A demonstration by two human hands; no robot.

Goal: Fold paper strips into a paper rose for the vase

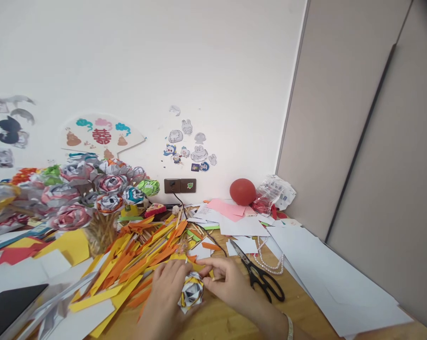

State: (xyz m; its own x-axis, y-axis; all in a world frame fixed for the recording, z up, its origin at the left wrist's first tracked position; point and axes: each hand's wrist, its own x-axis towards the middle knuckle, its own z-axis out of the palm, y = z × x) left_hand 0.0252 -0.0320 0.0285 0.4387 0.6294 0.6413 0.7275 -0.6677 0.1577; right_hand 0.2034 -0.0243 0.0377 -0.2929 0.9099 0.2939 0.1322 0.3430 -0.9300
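A small folded paper rose, black, white and yellow, sits between my two hands near the table's front edge. My left hand curls round its left side, fingers closed on it. On the rose's right, my right hand pinches a thin wooden stick by the flower's edge. A bracelet shows on my right wrist. Both hands rest low over the wooden table.
Black scissors lie just right of my hands, beside a pearl string. Orange and yellow paper strips pile up on the left. A bunch of paper roses stands behind them. White sheets, a red ball and a wall socket lie farther back.
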